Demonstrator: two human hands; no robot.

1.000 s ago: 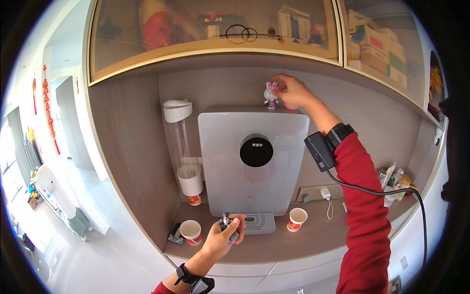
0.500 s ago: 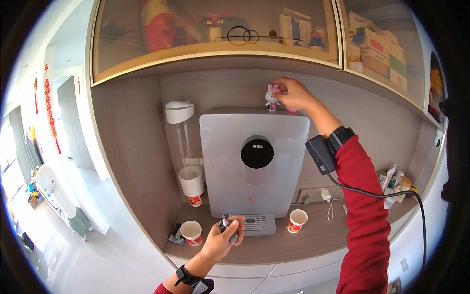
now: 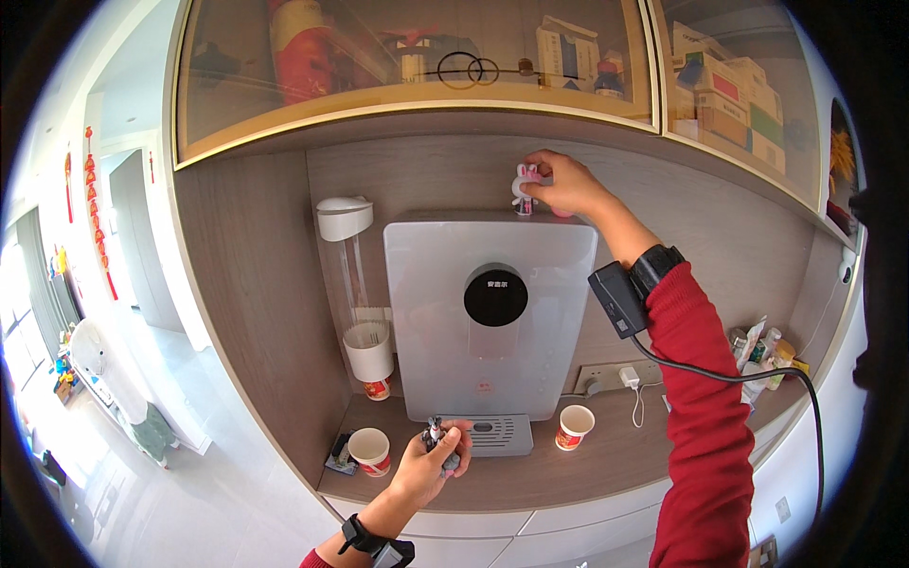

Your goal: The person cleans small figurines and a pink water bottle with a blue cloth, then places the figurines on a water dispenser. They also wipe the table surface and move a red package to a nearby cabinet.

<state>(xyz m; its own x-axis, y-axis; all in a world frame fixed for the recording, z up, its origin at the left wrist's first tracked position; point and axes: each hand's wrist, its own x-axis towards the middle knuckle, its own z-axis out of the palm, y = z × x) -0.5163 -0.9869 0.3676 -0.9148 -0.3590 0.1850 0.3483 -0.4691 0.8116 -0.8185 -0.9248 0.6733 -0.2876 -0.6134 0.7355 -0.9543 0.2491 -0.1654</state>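
My right hand [image 3: 566, 185] reaches up to the top of a silver-grey water dispenser [image 3: 436, 284], its fingers closed around a small white rabbit figurine [image 3: 523, 194] with pink inside its ears. The figurine is upright at the dispenser's top edge. A pink rounded thing [image 3: 562, 212] shows just under that palm, mostly hidden. Low in front of the dispenser, my left hand [image 3: 428, 466] is closed around a small dark grey and white figurine [image 3: 434, 435]; the fingers cover much of it. Beside that hand is the grey drip tray [image 3: 511, 437].
Paper cups stand either side: one left [image 3: 369, 450], one right [image 3: 574, 426]. A cup holder tube [image 3: 367, 350] hangs on the left. A white charger [image 3: 629, 378] sits in the power strip. Small packages [image 3: 767, 360] lie far right. Glass-door cabinets [image 3: 417, 95] overhang the niche.
Almost nothing differs. The view has shifted very slightly, and both hands keep their places and their figurines.
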